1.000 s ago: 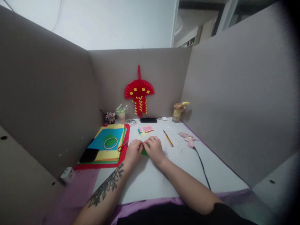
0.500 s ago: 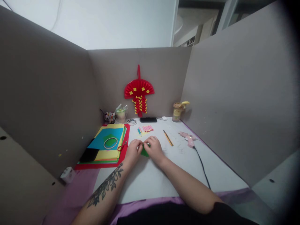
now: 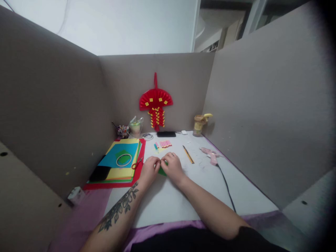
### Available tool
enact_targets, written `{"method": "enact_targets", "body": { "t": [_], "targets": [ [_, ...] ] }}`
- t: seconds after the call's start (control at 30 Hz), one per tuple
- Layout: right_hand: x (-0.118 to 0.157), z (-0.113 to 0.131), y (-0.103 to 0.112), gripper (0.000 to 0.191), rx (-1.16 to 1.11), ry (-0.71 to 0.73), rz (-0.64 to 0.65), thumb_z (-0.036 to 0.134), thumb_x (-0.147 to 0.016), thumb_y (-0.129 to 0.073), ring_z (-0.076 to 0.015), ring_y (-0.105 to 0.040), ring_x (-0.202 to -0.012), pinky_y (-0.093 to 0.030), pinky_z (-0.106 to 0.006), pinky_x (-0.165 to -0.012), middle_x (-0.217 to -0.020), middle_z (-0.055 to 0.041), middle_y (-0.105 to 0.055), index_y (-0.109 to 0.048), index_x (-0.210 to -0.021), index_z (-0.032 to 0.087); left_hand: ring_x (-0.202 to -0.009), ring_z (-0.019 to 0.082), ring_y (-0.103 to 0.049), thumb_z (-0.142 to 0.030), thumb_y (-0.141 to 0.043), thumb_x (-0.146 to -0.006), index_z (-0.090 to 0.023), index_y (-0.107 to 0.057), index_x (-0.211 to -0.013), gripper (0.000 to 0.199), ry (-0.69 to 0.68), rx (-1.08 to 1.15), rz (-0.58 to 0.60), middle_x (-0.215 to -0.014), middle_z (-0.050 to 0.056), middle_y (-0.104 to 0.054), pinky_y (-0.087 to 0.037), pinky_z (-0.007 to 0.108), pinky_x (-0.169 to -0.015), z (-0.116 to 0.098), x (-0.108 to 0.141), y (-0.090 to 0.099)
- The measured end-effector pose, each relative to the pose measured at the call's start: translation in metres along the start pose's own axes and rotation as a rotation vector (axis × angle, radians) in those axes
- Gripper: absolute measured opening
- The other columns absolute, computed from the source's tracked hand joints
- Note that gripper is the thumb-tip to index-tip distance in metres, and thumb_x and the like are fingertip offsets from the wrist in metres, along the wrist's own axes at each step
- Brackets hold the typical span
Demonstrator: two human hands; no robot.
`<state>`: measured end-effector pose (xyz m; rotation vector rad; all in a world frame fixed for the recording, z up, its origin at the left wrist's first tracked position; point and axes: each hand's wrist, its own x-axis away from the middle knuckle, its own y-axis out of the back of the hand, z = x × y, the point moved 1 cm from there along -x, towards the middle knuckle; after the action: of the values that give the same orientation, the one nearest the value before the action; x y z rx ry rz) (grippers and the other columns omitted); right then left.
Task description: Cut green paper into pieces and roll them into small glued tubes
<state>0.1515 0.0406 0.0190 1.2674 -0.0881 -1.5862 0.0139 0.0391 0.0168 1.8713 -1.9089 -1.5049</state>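
Note:
A small piece of green paper [image 3: 162, 171] is pinched between my two hands just above the white tabletop. My left hand [image 3: 150, 168] has its thumb and fingers closed at the paper's upper left edge. Close against it, my right hand [image 3: 172, 166] grips the upper right side, and its fingers cover much of the paper. The fingertips of both hands nearly meet. Just beyond them lie a row of pink rolled paper pieces [image 3: 165, 144] with yellow ends and a small blue piece [image 3: 156, 147].
Left of my hands are red-handled scissors [image 3: 135, 165] and stacked coloured paper [image 3: 122, 172] with a hoop [image 3: 124, 160] on top. To the right lie a yellow pencil-like tool [image 3: 188, 155] and a corded pink glue gun [image 3: 210, 155]. A red fan ornament [image 3: 156, 99] hangs behind; a cup [image 3: 198, 126] stands at the back right.
Both hands stay in almost the same place with the green paper, which shifts only very slightly between the fingers. Everything else is unmoved.

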Motion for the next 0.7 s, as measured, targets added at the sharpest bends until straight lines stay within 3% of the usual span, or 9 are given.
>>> {"method": "enact_targets", "body": {
  "t": [0.17, 0.3, 0.4, 0.53, 0.63, 0.7],
  "targets": [
    [0.0, -0.001, -0.002, 0.01, 0.001, 0.013, -0.019, 0.014, -0.073, -0.053, -0.018, -0.048, -0.08, -0.035, -0.029, -0.075, -0.077, -0.0036, -0.057, -0.058, -0.066, 0.018, -0.075, 0.016, -0.053, -0.022, -0.043, -0.084, -0.017, -0.057, -0.079, 0.016, 0.019, 0.052, -0.02, -0.077, 0.004, -0.058, -0.041, 0.027, -0.069, -0.001, 0.0, -0.001],
    [-0.008, -0.016, 0.001, 0.011, -0.035, -0.004, -0.114, 0.012, -0.071, -0.05, -0.0177, -0.049, -0.077, -0.037, -0.029, -0.075, -0.073, -0.0032, -0.056, -0.056, -0.065, 0.018, -0.069, 0.014, -0.052, -0.024, -0.043, -0.082, -0.017, -0.057, -0.077, 0.017, 0.136, 0.191, -0.084, -0.075, 0.002, -0.059, -0.039, 0.024, -0.062, 0.005, -0.003, 0.003],
    [-0.017, -0.048, 0.016, 0.012, -0.045, -0.064, -0.24, 0.013, -0.071, -0.047, -0.0172, -0.049, -0.073, -0.038, -0.029, -0.073, -0.07, -0.0028, -0.055, -0.054, -0.063, 0.018, -0.065, 0.013, -0.051, -0.028, -0.045, -0.08, -0.016, -0.055, -0.074, 0.017, 0.254, 0.319, -0.164, -0.07, 0.0, -0.057, -0.038, 0.022, -0.058, 0.013, -0.007, 0.007],
    [-0.022, -0.108, 0.051, 0.011, 0.076, -0.323, -0.425, 0.017, -0.07, -0.045, -0.019, -0.049, -0.073, -0.037, -0.03, -0.073, -0.07, -0.004, -0.052, -0.053, -0.063, 0.018, -0.06, 0.012, -0.048, -0.031, -0.048, -0.077, -0.016, -0.054, -0.071, 0.017, 0.378, 0.428, -0.221, -0.064, -0.001, -0.053, -0.036, 0.021, -0.057, 0.025, -0.01, 0.01],
    [-0.019, -0.141, 0.07, 0.012, 0.233, -0.521, -0.482, 0.02, -0.065, -0.052, -0.0243, -0.048, -0.084, -0.037, -0.035, -0.077, -0.082, -0.009, -0.053, -0.056, -0.075, 0.016, -0.06, 0.012, -0.047, -0.032, -0.049, -0.077, -0.016, -0.054, -0.07, 0.019, 0.41, 0.47, -0.206, -0.062, -0.002, -0.051, -0.036, 0.021, -0.057, 0.03, -0.011, 0.007],
    [-0.018, -0.149, 0.073, 0.016, 0.265, -0.538, -0.481, 0.016, -0.065, -0.05, -0.0262, -0.047, -0.091, -0.035, -0.037, -0.082, -0.09, -0.0121, -0.053, -0.057, -0.079, 0.015, -0.061, 0.012, -0.047, -0.032, -0.05, -0.076, -0.015, -0.054, -0.07, 0.019, 0.418, 0.48, -0.202, -0.063, -0.002, -0.051, -0.036, 0.021, -0.057, 0.032, -0.011, 0.004]
  ]
}}
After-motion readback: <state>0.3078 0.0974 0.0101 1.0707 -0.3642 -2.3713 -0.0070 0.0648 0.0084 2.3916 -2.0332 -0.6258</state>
